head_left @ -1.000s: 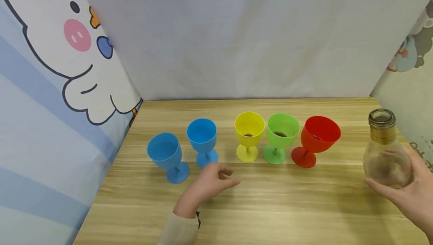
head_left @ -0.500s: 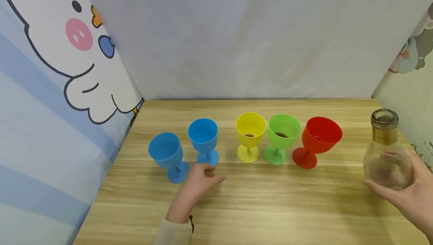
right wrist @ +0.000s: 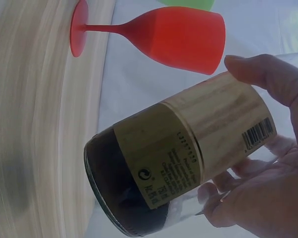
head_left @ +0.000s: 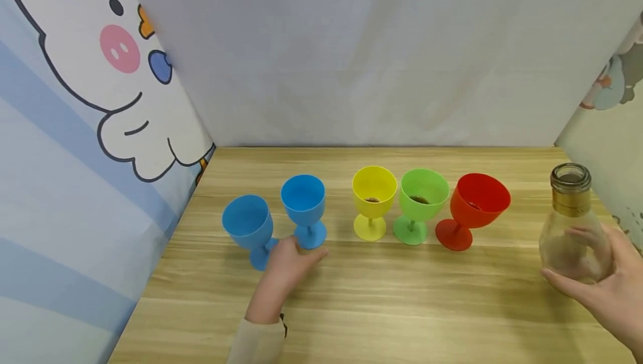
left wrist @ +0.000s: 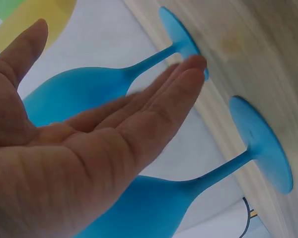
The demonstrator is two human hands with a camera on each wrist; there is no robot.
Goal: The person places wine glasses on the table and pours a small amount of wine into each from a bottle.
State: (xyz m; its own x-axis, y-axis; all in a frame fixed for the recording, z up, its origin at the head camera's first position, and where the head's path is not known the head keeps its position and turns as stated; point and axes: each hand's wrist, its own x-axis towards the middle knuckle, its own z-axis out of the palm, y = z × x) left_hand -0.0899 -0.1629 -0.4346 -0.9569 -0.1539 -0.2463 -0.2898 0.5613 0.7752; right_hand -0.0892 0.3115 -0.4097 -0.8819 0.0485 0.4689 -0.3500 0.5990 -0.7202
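Note:
My left hand reaches between two blue goblets, its thumb spread from the straight fingers. It sits just in front of the right blue goblet and covers part of the base of the left blue goblet. The left wrist view shows the fingers extended by the stems; whether they touch either one I cannot tell. At the right, my right hand grips a clear glass bottle round its body. Dark liquid and a printed label show in the right wrist view.
Right of the blue pair stand a yellow goblet, a green goblet and a red goblet, each with a little dark liquid inside. A pale cloth wall rises behind the wooden table, with patterned walls at both sides.
My left hand has moved left to the blue goblets, and its thumb has spread farther from the fingers. The right hand keeps holding the bottle in nearly the same place.

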